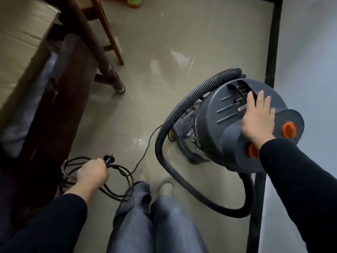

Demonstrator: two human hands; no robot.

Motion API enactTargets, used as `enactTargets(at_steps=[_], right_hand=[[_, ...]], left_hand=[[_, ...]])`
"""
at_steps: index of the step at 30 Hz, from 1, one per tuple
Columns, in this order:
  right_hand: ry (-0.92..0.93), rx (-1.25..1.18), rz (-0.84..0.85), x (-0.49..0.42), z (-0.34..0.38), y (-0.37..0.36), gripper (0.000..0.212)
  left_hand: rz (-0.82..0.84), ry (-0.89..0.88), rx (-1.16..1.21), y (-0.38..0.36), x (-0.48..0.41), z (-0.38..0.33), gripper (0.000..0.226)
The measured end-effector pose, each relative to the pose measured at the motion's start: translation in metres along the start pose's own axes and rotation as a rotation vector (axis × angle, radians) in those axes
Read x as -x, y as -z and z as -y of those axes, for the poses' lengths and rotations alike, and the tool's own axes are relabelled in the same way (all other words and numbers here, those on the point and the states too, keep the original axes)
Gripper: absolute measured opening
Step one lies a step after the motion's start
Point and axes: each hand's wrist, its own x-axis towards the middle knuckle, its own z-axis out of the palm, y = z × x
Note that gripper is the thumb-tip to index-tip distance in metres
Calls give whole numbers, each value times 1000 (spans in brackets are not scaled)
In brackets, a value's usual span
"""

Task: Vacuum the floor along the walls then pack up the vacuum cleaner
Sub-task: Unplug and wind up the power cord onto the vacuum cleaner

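Power cord (120,179) gathered, vacuum cleaner (228,128) steadied, seemingly for packing up.
The coils are clamped in the left hand (92,173); the right hand (258,118) is laid on the lid, fingers straight and apart, the cleaner standing at the floor's (155,52) wall-side edge.

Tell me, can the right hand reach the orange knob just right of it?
Probably yes. The right hand rests open on the vacuum cleaner's lid, and the orange knob sits close beside it on the same lid, with nothing between them.
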Motion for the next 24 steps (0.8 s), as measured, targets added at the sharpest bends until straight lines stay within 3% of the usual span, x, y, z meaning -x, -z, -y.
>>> enactTargets(at_steps=[7,14,18,21,24], right_hand=[[-21,22,-62,13,11,-7,62],[-30,7,-47,35,24,-15,68],[10,63,-13,53,35,-9,72],[116,93,10,74,57,-7,81],[206,8,48,98,86,-8,74]], left_hand=[[177,-4,-148,-53,21,14,25],[445,29,-145,-88,45,65,29],[494,44,-145,-99,69,82,30],[470,58,34,-90,79,78,31],[409,39,464,-49,82,66,25]])
